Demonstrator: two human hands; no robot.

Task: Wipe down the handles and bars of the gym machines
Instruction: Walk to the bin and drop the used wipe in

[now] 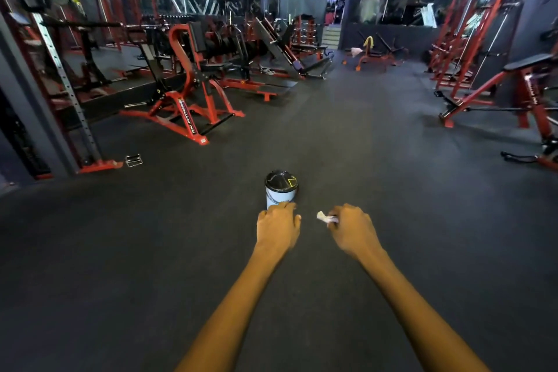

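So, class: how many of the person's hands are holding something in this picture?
2. The left hand grips the lidded white container on the floor; the right hand pinches a small white cloth.

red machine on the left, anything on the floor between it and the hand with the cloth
Nothing visible blocks it. Open dark floor runs from the right hand, gripping the white cloth, to the red machine. The canister sits by the left hand.
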